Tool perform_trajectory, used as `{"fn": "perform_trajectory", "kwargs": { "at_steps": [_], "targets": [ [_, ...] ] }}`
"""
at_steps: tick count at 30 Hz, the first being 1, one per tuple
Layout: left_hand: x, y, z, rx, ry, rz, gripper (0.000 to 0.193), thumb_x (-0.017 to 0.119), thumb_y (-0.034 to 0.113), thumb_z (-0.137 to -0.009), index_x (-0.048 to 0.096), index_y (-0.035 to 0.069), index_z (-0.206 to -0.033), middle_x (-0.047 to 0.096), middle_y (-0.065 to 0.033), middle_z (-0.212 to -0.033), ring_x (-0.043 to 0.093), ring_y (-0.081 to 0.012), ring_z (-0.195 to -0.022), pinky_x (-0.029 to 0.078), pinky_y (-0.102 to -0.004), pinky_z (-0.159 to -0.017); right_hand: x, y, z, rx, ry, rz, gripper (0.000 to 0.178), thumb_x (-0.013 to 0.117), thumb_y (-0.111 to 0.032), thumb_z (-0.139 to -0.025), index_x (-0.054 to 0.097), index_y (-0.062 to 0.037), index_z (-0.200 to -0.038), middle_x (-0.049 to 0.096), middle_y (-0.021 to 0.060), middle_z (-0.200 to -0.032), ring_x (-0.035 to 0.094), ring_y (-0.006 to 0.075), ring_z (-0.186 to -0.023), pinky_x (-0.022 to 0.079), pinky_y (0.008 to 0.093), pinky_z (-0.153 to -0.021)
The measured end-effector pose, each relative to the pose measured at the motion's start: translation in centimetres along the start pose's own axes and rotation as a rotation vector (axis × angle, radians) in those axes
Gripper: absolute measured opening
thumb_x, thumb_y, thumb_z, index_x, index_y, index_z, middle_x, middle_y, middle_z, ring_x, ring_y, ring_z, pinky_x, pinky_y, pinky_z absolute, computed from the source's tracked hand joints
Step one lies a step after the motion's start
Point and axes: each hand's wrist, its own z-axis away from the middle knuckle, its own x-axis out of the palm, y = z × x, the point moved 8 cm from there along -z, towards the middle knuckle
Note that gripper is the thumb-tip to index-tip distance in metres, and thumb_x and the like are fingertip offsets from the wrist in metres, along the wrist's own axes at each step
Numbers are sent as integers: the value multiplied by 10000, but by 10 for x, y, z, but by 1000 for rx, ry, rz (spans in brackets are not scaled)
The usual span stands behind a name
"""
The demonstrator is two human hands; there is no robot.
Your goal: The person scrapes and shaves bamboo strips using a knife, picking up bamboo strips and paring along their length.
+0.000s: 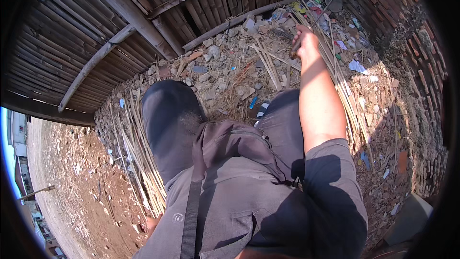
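Note:
My right hand (305, 43) is stretched forward to the far right, its fingers closed around the brown handle of a tool (295, 49). The tool's working end is hard to make out against the rubble. Long pale bamboo strips (341, 84) lie on the ground beside my right forearm. Only a bit of my left hand (153, 222) shows at the lower left, mostly hidden by my shirt. It is close to the near end of another bundle of bamboo strips (148, 172), which lies along my left leg. Its fingers cannot be made out.
A bamboo-slat wall (57, 52) with round poles stands at the left and ahead. To the right rises a rough brick wall (424, 62). Rubble (215, 55), short bamboo pieces (268, 67) and scraps of litter (357, 66) cover the ground around my bent knees.

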Motion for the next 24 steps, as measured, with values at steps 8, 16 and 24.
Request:
{"fn": "perform_trajectory", "kwargs": {
  "at_steps": [8,16,24],
  "targets": [
    [18,108,-76,493,-393,539,629,730,434,-948,510,-16,-1329,616,-161,-1157,640,-262,-969,541,-386,-787,-21,-62,22,-261,-14,197,203,787,-106,-856,595,-78,-914,591,9,-716,547,118,-565,470,299,-506],
    [-98,230,-74,712,-371,652,255,674,241,-1003,577,20,-1084,625,-65,-911,634,-188,-709,484,-319,-487,-255,32,19,-157,110,1202,533,839,-291,-817,681,-1,-1235,760,167,-1032,714,268,-919,535,385,-867],
    [-134,292,-74,698,-386,955,159,688,153,-970,571,72,-1041,638,-25,-898,587,-114,-749,472,-281,-588,-370,175,84,-88,31,1474,288,730,-284,-815,724,-57,-993,721,229,-906,697,427,-913,540,471,-816]
  ]
}}
